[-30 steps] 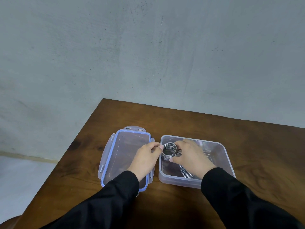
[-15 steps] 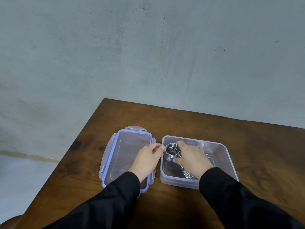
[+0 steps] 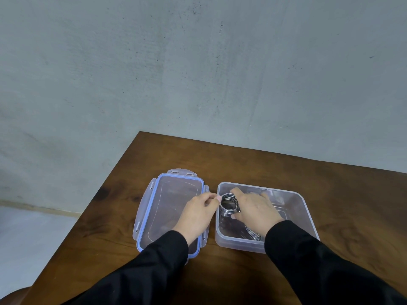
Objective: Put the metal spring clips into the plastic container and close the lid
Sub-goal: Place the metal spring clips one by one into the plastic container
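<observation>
A clear plastic container (image 3: 301,208) stands open on the wooden table. Inside its left end, a bunch of metal spring clips (image 3: 229,204) is held by my right hand (image 3: 255,209), which reaches into the container. More clips (image 3: 253,235) lie on the container floor near the front wall. My left hand (image 3: 198,213) rests over the gap between lid and container, with its fingertips touching the left side of the clip bunch. The lid (image 3: 169,208), clear with a blue seal and side latches, lies flat to the left of the container.
The brown wooden table (image 3: 242,164) ends at a left edge and a far edge against a grey wall (image 3: 198,73). A pale floor (image 3: 26,234) shows below the table's left edge. Black sleeves cover both forearms.
The clip bunch has sunk lower into the left end of the container with my right hand. My left hand has stayed at the bunch's side.
</observation>
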